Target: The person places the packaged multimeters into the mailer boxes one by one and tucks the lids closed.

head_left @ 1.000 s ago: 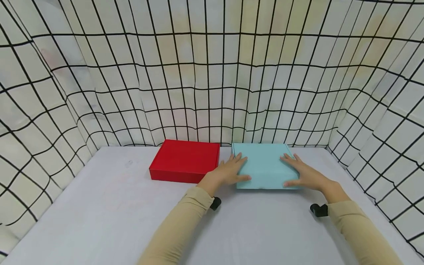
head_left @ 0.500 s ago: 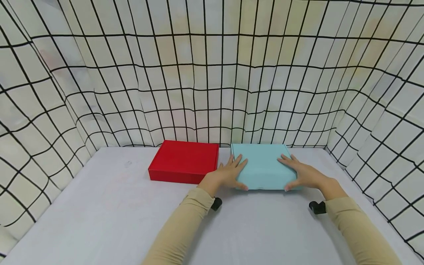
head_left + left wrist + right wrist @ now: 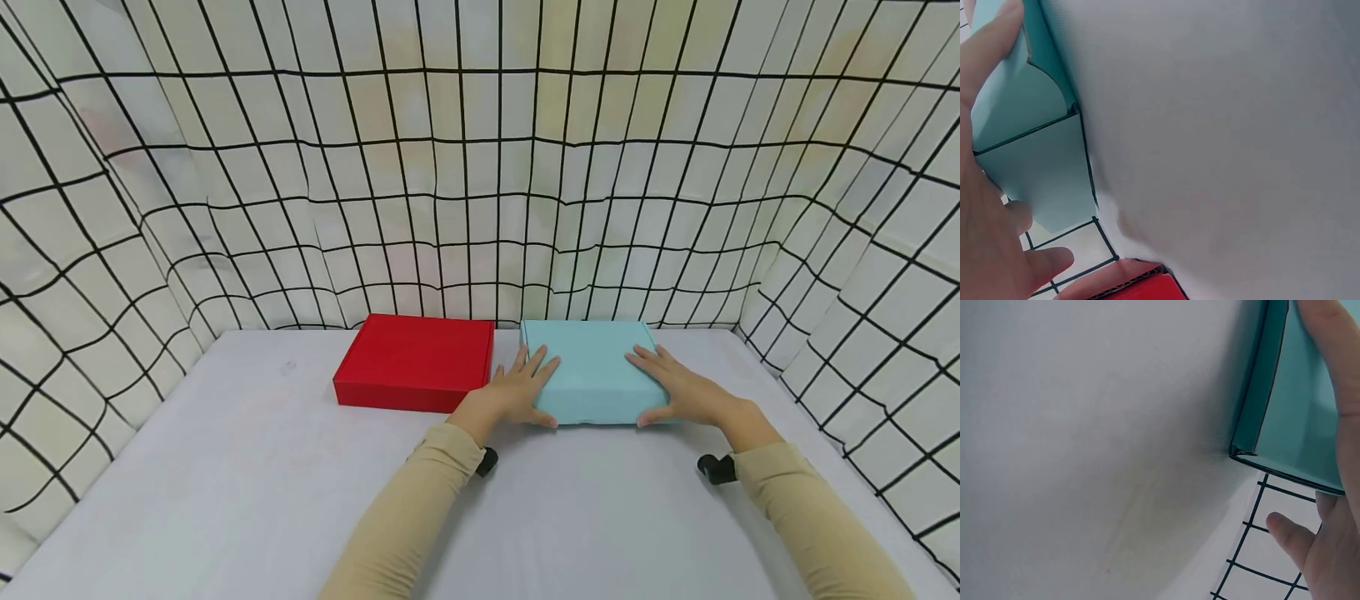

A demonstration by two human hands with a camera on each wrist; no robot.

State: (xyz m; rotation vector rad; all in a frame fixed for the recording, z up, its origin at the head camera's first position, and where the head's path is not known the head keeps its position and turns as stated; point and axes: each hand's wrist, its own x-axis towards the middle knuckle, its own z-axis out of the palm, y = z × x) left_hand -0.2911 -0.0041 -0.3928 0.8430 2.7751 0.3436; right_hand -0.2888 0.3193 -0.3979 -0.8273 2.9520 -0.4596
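A light blue cardboard box [image 3: 592, 367] lies flat at the back of the white table, lid down as far as the head view shows. My left hand [image 3: 513, 396] rests at its left front corner, fingers spread over the left edge and thumb along the front. On the opposite corner lies my right hand [image 3: 686, 396], its fingers on the lid and its thumb low at the front. In the left wrist view the thumb [image 3: 991, 47] touches the box's front face, while other fingers reach past its side. A flat red box [image 3: 416, 358] sits just left of my left hand.
White cloth with a black grid [image 3: 465, 167] stands behind and at both sides of the table [image 3: 247, 483]. A narrow gap separates the two boxes at the back. Black wrist cameras [image 3: 717, 469] hang below the tan sleeves [image 3: 817, 525].
Both thumbs have slid from the lid down to the blue box's front edge. The right hand's fingers have shifted slightly inward. Both boxes stay in place apart from a small view shift.
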